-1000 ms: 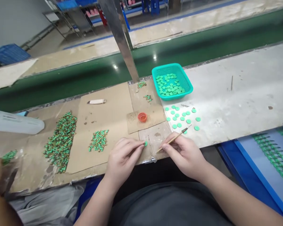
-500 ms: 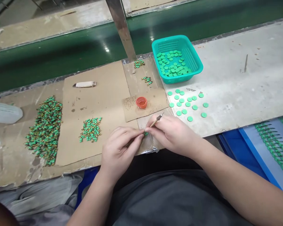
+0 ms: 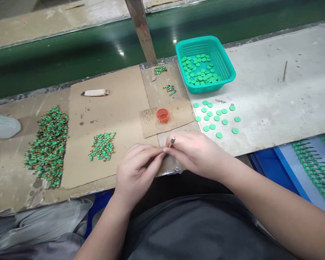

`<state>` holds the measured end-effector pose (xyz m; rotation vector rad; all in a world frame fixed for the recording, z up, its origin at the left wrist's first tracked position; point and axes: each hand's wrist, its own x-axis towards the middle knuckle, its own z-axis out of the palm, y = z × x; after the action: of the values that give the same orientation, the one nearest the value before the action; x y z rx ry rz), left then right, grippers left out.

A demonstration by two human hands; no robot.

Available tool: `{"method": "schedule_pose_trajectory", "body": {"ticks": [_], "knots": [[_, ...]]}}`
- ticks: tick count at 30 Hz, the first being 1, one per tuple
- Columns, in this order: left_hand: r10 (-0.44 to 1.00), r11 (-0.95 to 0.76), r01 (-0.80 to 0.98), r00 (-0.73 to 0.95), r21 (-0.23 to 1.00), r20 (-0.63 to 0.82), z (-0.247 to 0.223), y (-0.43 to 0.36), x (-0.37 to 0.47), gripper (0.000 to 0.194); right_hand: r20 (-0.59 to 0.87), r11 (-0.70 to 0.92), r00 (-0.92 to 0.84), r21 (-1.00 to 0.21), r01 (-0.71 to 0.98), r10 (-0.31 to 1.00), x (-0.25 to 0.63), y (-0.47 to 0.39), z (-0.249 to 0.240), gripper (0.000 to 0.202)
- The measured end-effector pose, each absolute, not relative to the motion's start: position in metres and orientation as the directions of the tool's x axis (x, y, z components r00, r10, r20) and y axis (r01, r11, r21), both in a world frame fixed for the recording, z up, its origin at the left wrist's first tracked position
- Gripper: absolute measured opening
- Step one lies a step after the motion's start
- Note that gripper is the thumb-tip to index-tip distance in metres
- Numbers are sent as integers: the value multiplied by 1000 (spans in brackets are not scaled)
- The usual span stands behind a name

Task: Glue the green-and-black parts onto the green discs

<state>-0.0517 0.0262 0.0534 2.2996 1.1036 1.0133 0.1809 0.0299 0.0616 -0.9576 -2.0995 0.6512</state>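
My left hand (image 3: 138, 169) is closed in a pinch, thumb against forefinger. The fingertips hide what is in it now; a bit of green showed there a moment ago. My right hand (image 3: 196, 153) is closed on a slim pen-like tool (image 3: 172, 141) with a pale shaft and a dark metal end. Both hands' fingertips meet just over the table's front edge. Beyond them stands a small red cup (image 3: 163, 115) of liquid on a piece of cardboard (image 3: 178, 112). Several loose green buttons (image 3: 217, 118) lie past my right hand.
Behind the loose buttons a teal basket (image 3: 230, 77) holds more. Leftward are a small heap of green-and-gold pieces (image 3: 103, 146), a large heap (image 3: 48, 148), a wrapped, dark-tipped tool (image 3: 94, 92) and a whitish bottle (image 3: 4, 125). A metal post (image 3: 142, 32) rises at the back.
The pen-like tool has tilted, its metal end now pointing more toward me and lower left. The green bit at my fingertips is no longer visible. The view has shifted slightly.
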Motion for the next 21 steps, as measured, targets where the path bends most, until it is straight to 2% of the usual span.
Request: {"method": "schedule_pose_trajectory", "body": {"ticks": [5,11,18,21], "knots": [[791,-610,507,424,609,441,52,27,-52,16,363,587,-493,-677,444,791,177,31,73,25],[810,-586,501,390,636,439,53,27,-53,12,316,580,-529,-672,461,787,173,34,81,23],[831,-551,499,401,669,386,54,27,-51,12,455,557,-322,-692,458,830,182,27,60,16],[832,-550,504,399,666,385,53,27,-50,12,481,578,-320,-675,459,816,181,23,52,17]]}}
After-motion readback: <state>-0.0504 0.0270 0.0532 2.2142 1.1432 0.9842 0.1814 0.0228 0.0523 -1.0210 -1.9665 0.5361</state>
